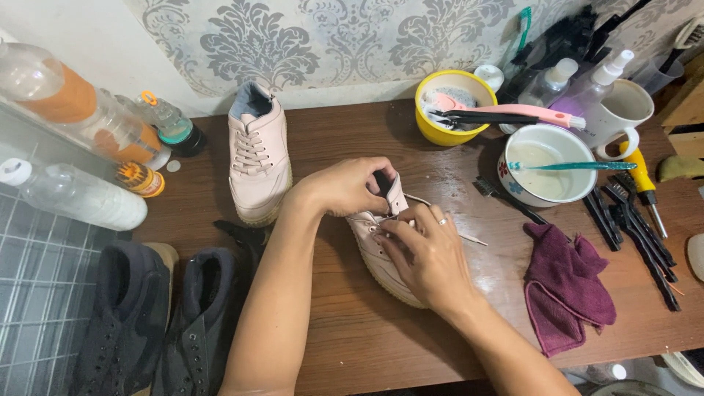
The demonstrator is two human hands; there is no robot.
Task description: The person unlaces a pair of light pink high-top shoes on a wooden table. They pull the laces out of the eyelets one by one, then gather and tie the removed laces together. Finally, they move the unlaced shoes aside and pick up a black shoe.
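Left hand [350, 185] fingers closed on the tongue of the pink shoe [381, 246] mid-worktop [352, 330], steadying it, while right hand [425, 253] fingers pinch the lace at the eyelets; second pink shoe [257, 158] parked aside.

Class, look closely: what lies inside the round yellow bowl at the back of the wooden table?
Across the yellow bowl lie a pink-handled brush and a black brush; grey material shows behind them. The bottom is hidden.
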